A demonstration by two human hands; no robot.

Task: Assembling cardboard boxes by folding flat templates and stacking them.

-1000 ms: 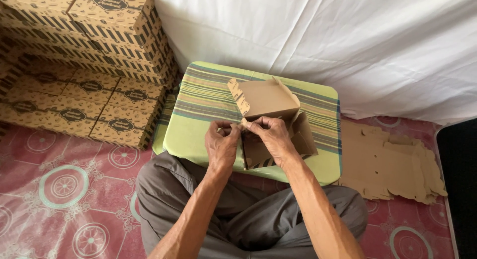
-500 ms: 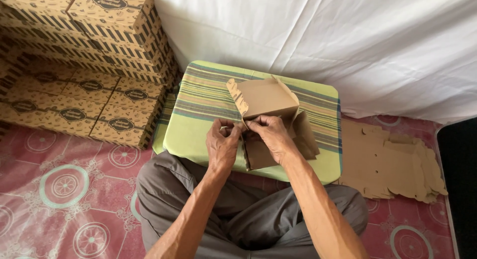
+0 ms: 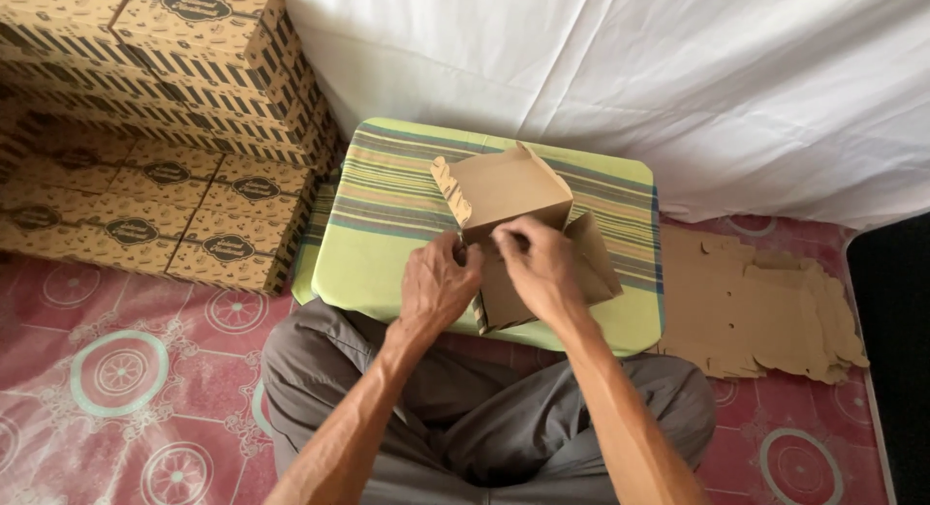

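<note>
Seen from above, seated cross-legged on a red patterned floor mat (image 3: 126,369), knees against a low table (image 3: 387,244) covered in green striped cloth. On that cloth, a part-folded brown cardboard box (image 3: 504,190), its lid flap tilted up toward the far side, its loose side panels spread toward the near edge, long axis running from the lap away to the white sheet (image 3: 630,79) on the wall. Both hands at the box's near wall, close together and touching it: left hand (image 3: 438,284) curled, fingertips pinching the left corner of the wall; right hand (image 3: 538,263) bent over the middle, thumb and fingers pressing a flap down. Neither spread; each closed on cardboard. Box directly ahead of both, centred between them, right hand slightly further in. To the left, a tall stack of finished printed boxes (image 3: 165,127). To the right on the mat, a pile of flat cardboard blanks (image 3: 756,311), well apart from the hands
</note>
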